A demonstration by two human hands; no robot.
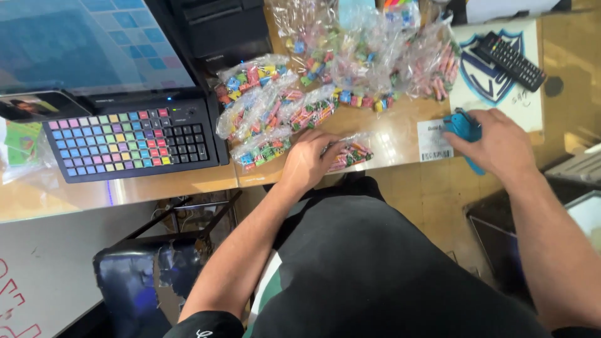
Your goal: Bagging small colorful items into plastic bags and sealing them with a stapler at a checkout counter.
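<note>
Head view showed our left hand (311, 159) pressed palm-down on a small clear bag of wrapped candies (350, 154), fingers curled over its left half and pinning it to the wooden counter (388, 134). Our right hand (498, 145) was clenched around a blue handheld tool (462, 127), probably a stapler or tagging device; we could not tell which. The tool rested beside a white barcode label (434, 140).

The pinned bag lay at the counter's front edge, just right of a row of similar candy bags (263, 116). Its long axis ran roughly left to right, tilted slightly upward toward the right. Its right end pointed at the label and the tool. Which end was the open mouth, we could not tell; the hand covered one end.

Risks, as we judged them:
- The bag sat close to the counter edge. A sideways push from the left hand could have slid it off onto our lap.
- The film looked thin and slippery. Loose pressure could have let the bag rotate out of line with the tool.
- Our left fingertips lay near the bag's free end. Bringing the tool in without clearing them could have pinched a finger.
- A packed heap of filled bags (375, 56) lay behind; a careless reach could have dragged some forward.
</note>
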